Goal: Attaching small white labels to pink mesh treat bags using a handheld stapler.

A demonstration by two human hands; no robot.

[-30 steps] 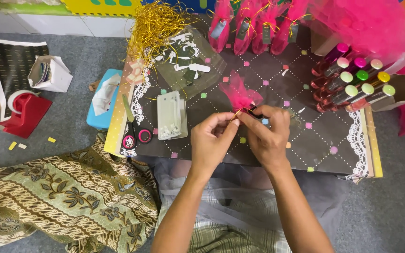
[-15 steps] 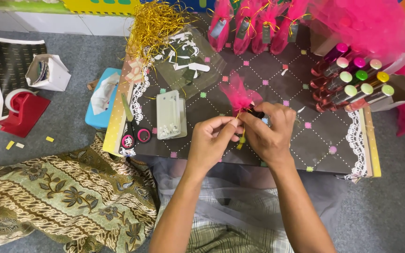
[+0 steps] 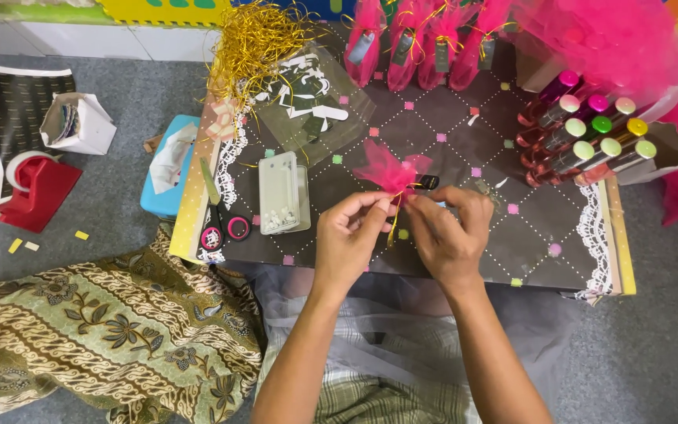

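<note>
A small pink tulle bundle [image 3: 390,169] with a gold ribbon [image 3: 395,216] at its neck is held above the middle of the dark patterned board [image 3: 449,133]. It is pinched from both sides: the left hand [image 3: 348,239] grips the neck with thumb and forefinger pressed together, and the right hand [image 3: 449,235] is closed on it from the 3 o'clock side, fingertips meeting those of the left. A dark cap or tube end [image 3: 427,182] is seen sticking out of the tulle, just beside the right fingers.

At 9 o'clock from the hands a clear plastic box [image 3: 280,192] with small white pieces is lying on the board, and pink-handled scissors [image 3: 221,224] are placed further at the board's edge. At 2 o'clock a cardboard tray [image 3: 668,153] of small bottles [image 3: 582,133] with coloured caps is found. At 12 o'clock four finished pink wrapped bundles [image 3: 425,39] are lined up, and a tangle of gold ribbon strands [image 3: 253,43] is at 11 o'clock. A red tape dispenser [image 3: 33,188] is standing on the grey floor, far at 9 o'clock. A batik cloth [image 3: 103,322] is spread at 8 o'clock.
</note>
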